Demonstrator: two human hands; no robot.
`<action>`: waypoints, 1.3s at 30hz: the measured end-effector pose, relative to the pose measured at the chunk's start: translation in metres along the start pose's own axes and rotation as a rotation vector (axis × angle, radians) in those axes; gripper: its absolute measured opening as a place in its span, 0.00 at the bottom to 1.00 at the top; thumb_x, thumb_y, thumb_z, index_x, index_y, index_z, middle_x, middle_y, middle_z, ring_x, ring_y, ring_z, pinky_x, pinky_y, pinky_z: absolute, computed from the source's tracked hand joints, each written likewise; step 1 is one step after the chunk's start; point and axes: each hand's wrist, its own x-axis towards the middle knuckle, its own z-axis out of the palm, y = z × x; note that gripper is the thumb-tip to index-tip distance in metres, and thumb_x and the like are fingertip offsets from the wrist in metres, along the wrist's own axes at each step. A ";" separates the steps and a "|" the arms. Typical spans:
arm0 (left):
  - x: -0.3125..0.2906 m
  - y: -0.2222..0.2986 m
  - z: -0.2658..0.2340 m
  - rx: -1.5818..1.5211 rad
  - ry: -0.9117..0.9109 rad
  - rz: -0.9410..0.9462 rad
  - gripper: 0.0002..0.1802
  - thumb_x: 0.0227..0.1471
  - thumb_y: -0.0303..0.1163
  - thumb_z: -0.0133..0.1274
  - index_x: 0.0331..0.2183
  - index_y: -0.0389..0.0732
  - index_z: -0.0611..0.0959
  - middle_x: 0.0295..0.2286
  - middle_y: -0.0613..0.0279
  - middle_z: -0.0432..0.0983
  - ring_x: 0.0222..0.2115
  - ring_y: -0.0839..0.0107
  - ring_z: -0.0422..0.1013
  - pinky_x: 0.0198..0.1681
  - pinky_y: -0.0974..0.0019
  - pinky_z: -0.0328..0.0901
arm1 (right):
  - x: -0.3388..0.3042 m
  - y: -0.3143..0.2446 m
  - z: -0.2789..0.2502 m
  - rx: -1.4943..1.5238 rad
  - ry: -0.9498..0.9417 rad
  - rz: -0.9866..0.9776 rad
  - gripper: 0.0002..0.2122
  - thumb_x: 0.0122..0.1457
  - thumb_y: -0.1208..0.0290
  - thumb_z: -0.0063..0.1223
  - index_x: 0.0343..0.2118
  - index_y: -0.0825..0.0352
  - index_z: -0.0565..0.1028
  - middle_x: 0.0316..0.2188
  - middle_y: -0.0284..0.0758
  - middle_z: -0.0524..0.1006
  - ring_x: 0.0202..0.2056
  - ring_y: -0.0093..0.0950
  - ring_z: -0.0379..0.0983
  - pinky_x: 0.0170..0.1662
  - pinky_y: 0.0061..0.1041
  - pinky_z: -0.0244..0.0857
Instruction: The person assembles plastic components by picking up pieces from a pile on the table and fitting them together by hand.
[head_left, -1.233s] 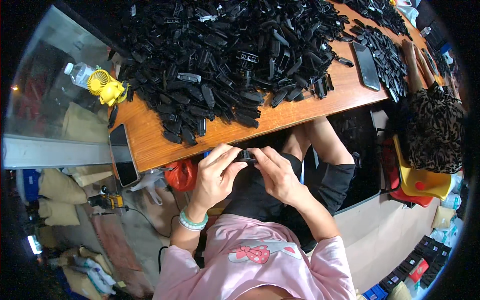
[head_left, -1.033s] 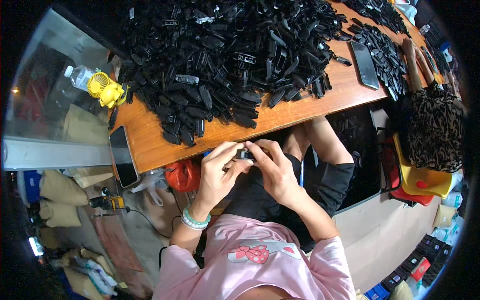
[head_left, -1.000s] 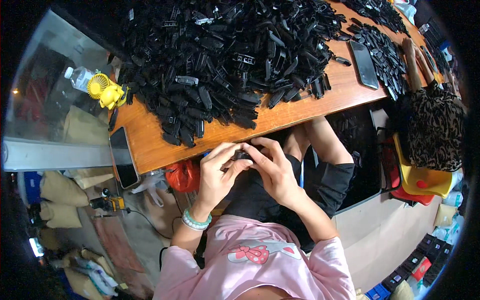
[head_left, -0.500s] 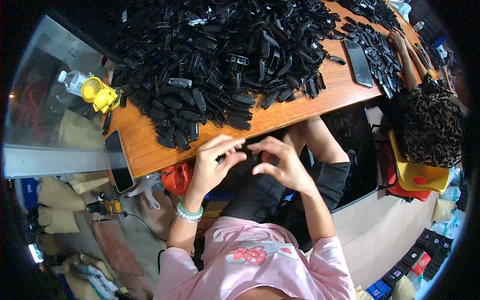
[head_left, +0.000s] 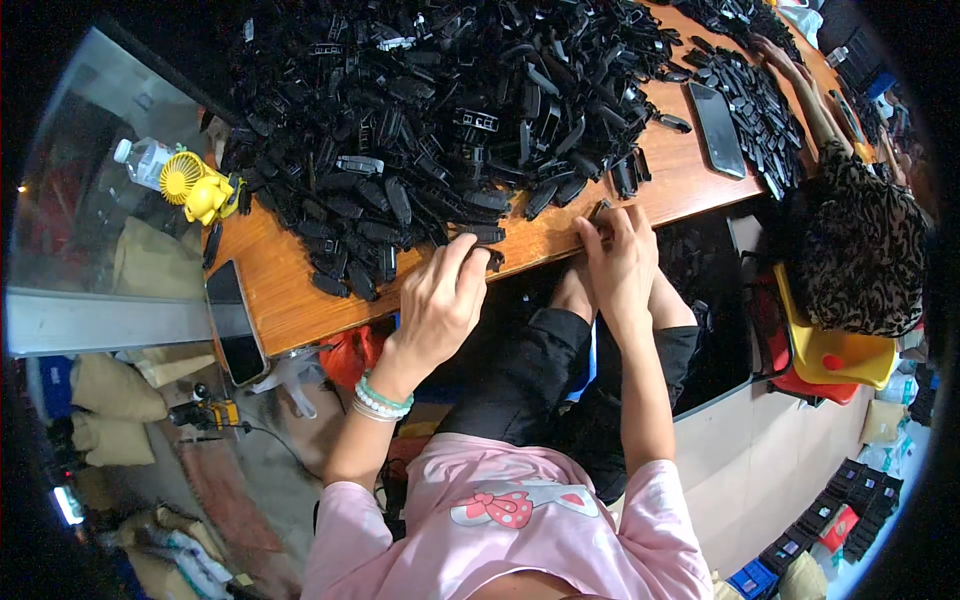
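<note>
A large heap of small black plastic parts (head_left: pixel 400 130) covers much of the wooden table (head_left: pixel 555 238). At the heap's near edge, my left hand (head_left: pixel 440 305) is closed, its fingertips pinching a small black plastic part (head_left: pixel 495 259) over the table's front edge. To the right, my right hand (head_left: pixel 622 255) is closed too, thumb and fingers on another small black part (head_left: pixel 598 209) just above the tabletop. The fingers partly hide both pieces, so their exact shapes cannot be made out. Bracelets circle my left wrist.
A dark phone (head_left: pixel 716 130) lies on the table at right, beside more black parts (head_left: pixel 750 105). A co-worker's arm (head_left: pixel 805 90) reaches over those. A yellow fan (head_left: pixel 195 185), a bottle (head_left: pixel 145 163) and another phone (head_left: pixel 235 320) are at left. A yellow chair (head_left: pixel 840 350) stands at right.
My hands were close together in front of the table edge. They have moved apart and forward, the left to the heap's edge, the right over the tabletop. The co-worker's hand has shifted farther away.
</note>
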 end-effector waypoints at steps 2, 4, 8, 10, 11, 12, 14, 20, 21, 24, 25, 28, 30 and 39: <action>-0.005 0.002 0.002 -0.054 0.033 -0.039 0.17 0.40 0.19 0.58 0.37 0.35 0.74 0.34 0.53 0.73 0.28 0.57 0.73 0.29 0.62 0.69 | -0.004 -0.001 0.000 0.012 0.032 -0.020 0.09 0.51 0.70 0.57 0.31 0.68 0.71 0.28 0.42 0.70 0.33 0.41 0.68 0.38 0.35 0.61; -0.012 0.002 0.007 -0.186 0.111 -0.124 0.16 0.41 0.17 0.58 0.36 0.35 0.73 0.30 0.57 0.75 0.23 0.66 0.73 0.26 0.68 0.68 | -0.010 -0.003 -0.002 0.022 0.063 -0.042 0.09 0.51 0.73 0.58 0.33 0.69 0.71 0.29 0.42 0.71 0.33 0.41 0.69 0.38 0.34 0.62; -0.029 0.011 0.005 -0.534 0.101 -0.442 0.20 0.41 0.14 0.58 0.39 0.34 0.72 0.31 0.60 0.74 0.22 0.76 0.70 0.24 0.75 0.65 | -0.032 -0.034 -0.020 0.798 -0.234 0.028 0.18 0.50 0.82 0.56 0.45 0.70 0.70 0.37 0.42 0.75 0.36 0.33 0.74 0.40 0.26 0.67; -0.021 0.018 -0.009 -0.658 0.020 -0.438 0.20 0.42 0.16 0.59 0.41 0.34 0.75 0.31 0.58 0.74 0.22 0.77 0.69 0.24 0.75 0.64 | -0.034 -0.040 -0.030 0.816 -0.377 -0.126 0.20 0.50 0.84 0.55 0.49 0.70 0.70 0.37 0.41 0.75 0.37 0.31 0.73 0.41 0.23 0.65; -0.016 0.022 -0.016 -0.721 -0.019 -0.434 0.21 0.42 0.18 0.59 0.42 0.34 0.77 0.31 0.58 0.74 0.22 0.77 0.68 0.23 0.75 0.63 | -0.033 -0.040 -0.033 0.802 -0.443 -0.211 0.21 0.50 0.83 0.55 0.50 0.70 0.70 0.36 0.42 0.74 0.36 0.32 0.72 0.41 0.24 0.65; -0.012 0.028 -0.021 -0.751 -0.005 -0.445 0.18 0.42 0.17 0.59 0.40 0.33 0.79 0.30 0.56 0.74 0.23 0.74 0.69 0.25 0.73 0.64 | -0.036 -0.040 -0.032 0.793 -0.439 -0.232 0.19 0.50 0.82 0.55 0.48 0.71 0.71 0.35 0.42 0.73 0.36 0.34 0.70 0.41 0.26 0.64; -0.012 0.028 -0.026 -0.718 -0.020 -0.421 0.19 0.42 0.17 0.59 0.40 0.33 0.79 0.30 0.55 0.74 0.23 0.72 0.70 0.26 0.72 0.65 | -0.037 -0.042 -0.030 0.794 -0.456 -0.239 0.19 0.50 0.83 0.54 0.48 0.71 0.70 0.35 0.42 0.73 0.35 0.35 0.69 0.40 0.26 0.64; -0.008 0.030 -0.038 -0.617 -0.037 -0.308 0.16 0.42 0.19 0.59 0.38 0.30 0.78 0.28 0.53 0.73 0.25 0.64 0.72 0.27 0.67 0.65 | -0.046 -0.049 -0.033 0.696 -0.436 -0.296 0.20 0.50 0.86 0.50 0.49 0.73 0.68 0.34 0.44 0.70 0.33 0.38 0.68 0.38 0.28 0.63; -0.006 0.032 -0.040 -0.595 -0.038 -0.280 0.16 0.42 0.19 0.59 0.37 0.29 0.78 0.28 0.53 0.72 0.25 0.63 0.71 0.27 0.67 0.65 | -0.047 -0.050 -0.034 0.657 -0.408 -0.320 0.20 0.51 0.87 0.49 0.49 0.73 0.68 0.33 0.44 0.69 0.33 0.39 0.68 0.38 0.28 0.63; -0.005 0.037 -0.046 -0.551 -0.035 -0.243 0.15 0.43 0.21 0.59 0.36 0.29 0.77 0.27 0.52 0.72 0.24 0.60 0.71 0.26 0.65 0.65 | -0.052 -0.049 -0.034 0.637 -0.379 -0.361 0.23 0.47 0.87 0.50 0.50 0.73 0.65 0.34 0.46 0.68 0.36 0.44 0.68 0.39 0.33 0.64; -0.004 0.039 -0.047 -0.537 -0.037 -0.226 0.14 0.43 0.21 0.59 0.36 0.29 0.77 0.27 0.52 0.71 0.24 0.59 0.71 0.26 0.64 0.65 | -0.054 -0.048 -0.033 0.647 -0.334 -0.362 0.23 0.47 0.88 0.50 0.50 0.74 0.65 0.34 0.46 0.68 0.36 0.44 0.68 0.38 0.33 0.64; -0.002 0.042 -0.053 -0.520 -0.074 -0.240 0.14 0.43 0.21 0.59 0.35 0.29 0.77 0.27 0.51 0.70 0.24 0.58 0.71 0.26 0.63 0.65 | -0.056 -0.048 -0.035 0.647 -0.370 -0.358 0.22 0.47 0.87 0.50 0.49 0.74 0.65 0.33 0.46 0.68 0.35 0.43 0.67 0.38 0.34 0.64; -0.002 0.040 -0.056 -0.512 -0.087 -0.225 0.13 0.43 0.21 0.58 0.35 0.29 0.77 0.26 0.51 0.70 0.24 0.57 0.71 0.26 0.62 0.65 | -0.054 -0.048 -0.036 0.638 -0.393 -0.398 0.22 0.47 0.87 0.50 0.48 0.74 0.65 0.32 0.45 0.67 0.34 0.43 0.67 0.37 0.34 0.63; -0.005 0.035 -0.055 -0.569 -0.086 -0.230 0.12 0.43 0.20 0.58 0.34 0.28 0.77 0.27 0.50 0.70 0.24 0.57 0.70 0.26 0.64 0.64 | -0.054 -0.049 -0.035 0.505 -0.370 -0.535 0.23 0.45 0.86 0.51 0.48 0.76 0.64 0.31 0.44 0.67 0.32 0.42 0.65 0.36 0.34 0.61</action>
